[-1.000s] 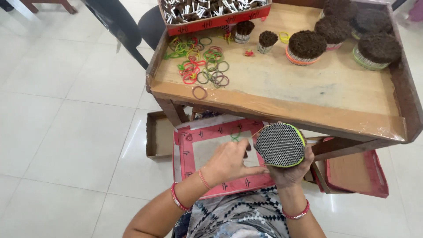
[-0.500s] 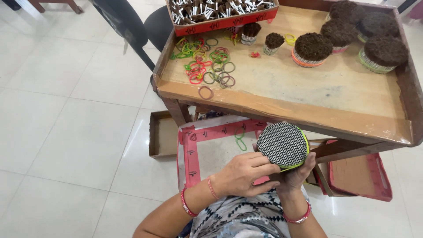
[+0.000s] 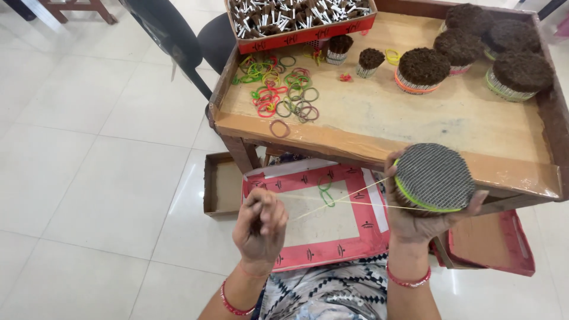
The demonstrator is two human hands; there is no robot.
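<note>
Two hands work low before the wooden tray [image 3: 379,127]. The right hand [image 3: 424,216] cups a round bundle [image 3: 434,176] from beneath, its flat face a honeycomb of tight grey rolls, a yellow-green band around its rim. The left hand [image 3: 259,228], fist closed, pinches a thin pale thread [image 3: 341,202] stretched taut to the bundle. Loose rubber bands [image 3: 278,89] and dark-topped bundles [image 3: 422,69] lie on the tray.

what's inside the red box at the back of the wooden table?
The red box is packed with small rolled sticks, grey-white with dark ends, heaped to the rim. Only the top layer shows; whatever lies deeper or on the bottom is covered. The box's far edge is cut off by the frame.
</note>
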